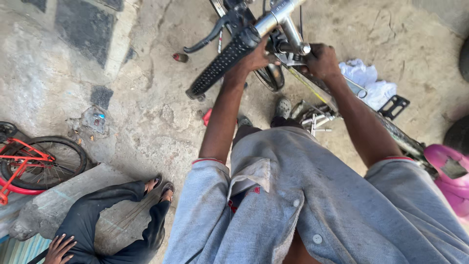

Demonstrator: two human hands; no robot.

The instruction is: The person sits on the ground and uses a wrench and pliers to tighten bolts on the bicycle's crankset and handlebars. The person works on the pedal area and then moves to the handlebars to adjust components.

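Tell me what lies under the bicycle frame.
Under the bicycle frame lie a white cloth, a black pedal and metal tools on the ground. The frame and right hand hide whatever else is there.

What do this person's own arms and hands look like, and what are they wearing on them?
Both hands, the left hand and the right hand, are bare: no gloves, rings or watch show. The forearms are bare too. Short sleeves of a grubby light grey button-up shirt end above the elbows, each with a thin red edge at the cuff.
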